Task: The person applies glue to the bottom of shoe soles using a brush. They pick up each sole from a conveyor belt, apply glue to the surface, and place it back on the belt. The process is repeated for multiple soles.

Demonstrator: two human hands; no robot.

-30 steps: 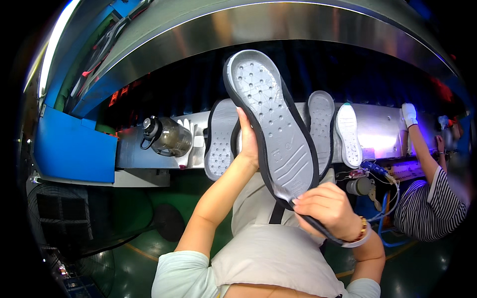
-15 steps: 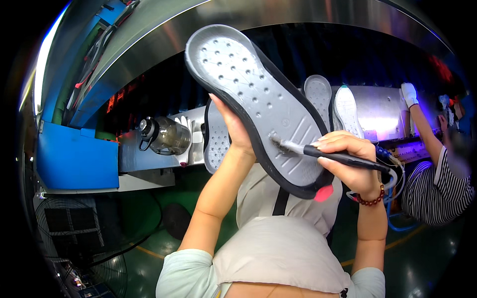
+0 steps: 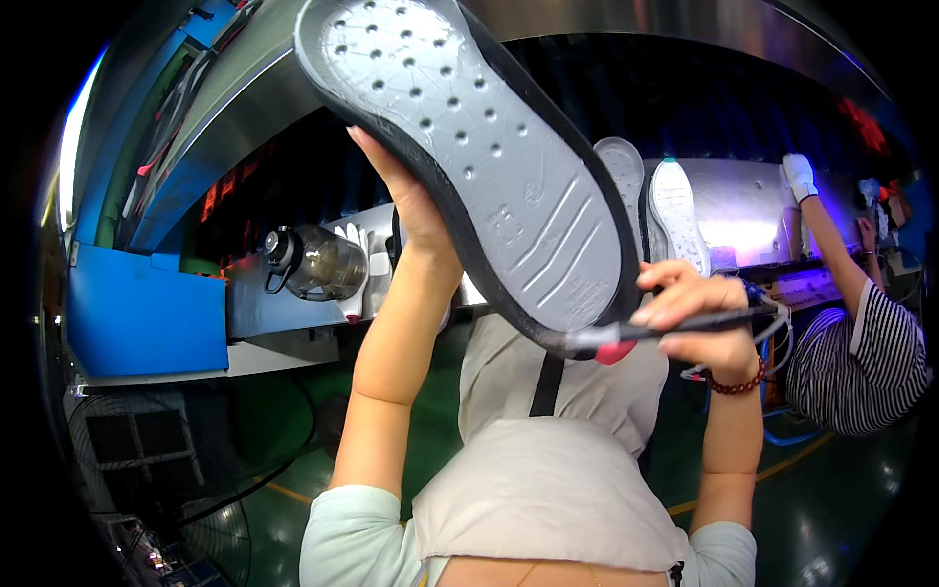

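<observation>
A grey shoe sole (image 3: 469, 186) with a black rim is held up tilted, its dotted and ridged inner face toward me. My left hand (image 3: 421, 215) grips its left edge, fingers partly hidden behind it. A pink tab (image 3: 614, 352) sticks out at the sole's near end. In my right hand (image 3: 696, 318) is a black-handled brush (image 3: 722, 321), with a cord or tube at its back end. The brush's blurred pale head lies against the black rim beside the pink tab.
Behind the sole, a white sole (image 3: 675, 201) and a grey sole (image 3: 622, 176) stand on the metal bench (image 3: 748, 210). A dark bottle (image 3: 328, 262) and white gloves (image 3: 360, 245) are at left. At right, a person in stripes reaches in with a gloved hand (image 3: 799, 176).
The sole has moved up and left, nearer to me. The brush has gone from the sole's inner face down to the rim by the pink tab.
</observation>
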